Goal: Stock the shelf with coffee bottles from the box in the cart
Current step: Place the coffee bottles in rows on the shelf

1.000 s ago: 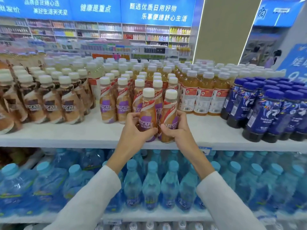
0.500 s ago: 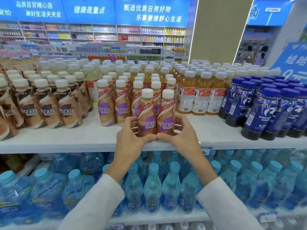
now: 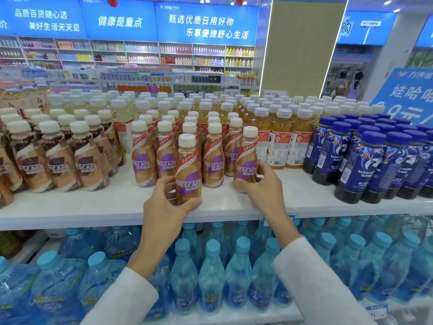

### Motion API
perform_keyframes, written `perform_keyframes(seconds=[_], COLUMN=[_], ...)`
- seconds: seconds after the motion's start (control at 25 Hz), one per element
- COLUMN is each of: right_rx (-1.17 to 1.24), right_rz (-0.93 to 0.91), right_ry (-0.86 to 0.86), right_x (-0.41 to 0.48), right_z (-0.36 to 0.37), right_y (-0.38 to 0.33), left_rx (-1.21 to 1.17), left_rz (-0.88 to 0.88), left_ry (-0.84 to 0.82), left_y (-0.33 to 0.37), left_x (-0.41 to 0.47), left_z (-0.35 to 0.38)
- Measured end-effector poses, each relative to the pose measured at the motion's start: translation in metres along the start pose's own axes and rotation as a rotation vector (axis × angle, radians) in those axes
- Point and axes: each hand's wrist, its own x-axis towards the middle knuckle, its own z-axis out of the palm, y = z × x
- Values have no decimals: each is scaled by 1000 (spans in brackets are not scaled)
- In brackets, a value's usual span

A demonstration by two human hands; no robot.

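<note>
Two purple-label Nescafe coffee bottles stand on the white shelf (image 3: 98, 207) near its front edge. My left hand (image 3: 167, 205) grips the left coffee bottle (image 3: 188, 170) around its base. My right hand (image 3: 264, 184) grips the right coffee bottle (image 3: 246, 158) low down, beside the orange tea bottles. Behind them stand rows of the same purple-label coffee bottles (image 3: 164, 158). The cart and the box are out of view.
Brown-label Nescafe bottles (image 3: 56, 165) fill the shelf's left; orange tea bottles (image 3: 281, 139) and dark blue Luckin bottles (image 3: 365, 165) fill the right. Blue-capped water bottles (image 3: 210, 273) crowd the lower shelf. Two people stand far back at the right.
The two bottles, held side by side before, have moved apart. My right hand has slid its bottle right and back toward the row; my left hand keeps its bottle near the front edge.
</note>
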Motion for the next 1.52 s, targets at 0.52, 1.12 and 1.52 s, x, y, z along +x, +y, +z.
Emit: perform_keyframes(seconds=[0.52, 1.12, 1.52], right_rx=[20, -36, -16], right_rz=[-30, -96, -92], right_ry=[-47, -54, -62], right_x=[19, 18, 14], right_z=[22, 27, 27], right_y=[5, 11, 9], left_rx=[0, 108, 105], left_rz=[-30, -53, -71], left_ry=[70, 119, 169], left_y=[-12, -39, -40], left_x=[1, 38, 37], left_z=[-33, -83, -76])
